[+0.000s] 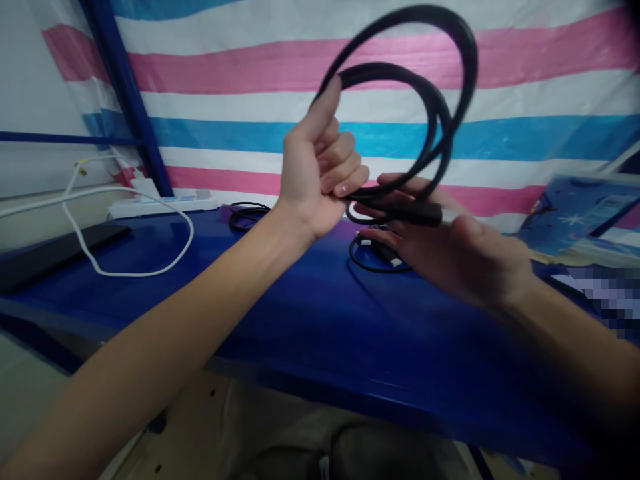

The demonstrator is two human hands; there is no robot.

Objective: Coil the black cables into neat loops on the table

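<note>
A black cable (469, 63) is wound into loose loops above the desk. My left hand (325, 157) is closed around the loops at their left side, with the thumb pointing up along them. At the lower right of the coil, the cable's black connector (417, 213) lies across my right hand (465, 253). My right thumb rests at the connector's metal tip, while the fingers reach out behind the cable. This hand is slightly blurred. Beneath it on the desk lies a short black cable (383, 269) with light-coloured plugs.
On the blue desk (300, 320) lie another coiled black cable (240, 217), a white power strip (165, 205) and a dark flat device (75, 247). A white cord (145, 273) loops at left. Striped sheeting (225, 107) hangs behind; a blue package (580, 210) stands at right.
</note>
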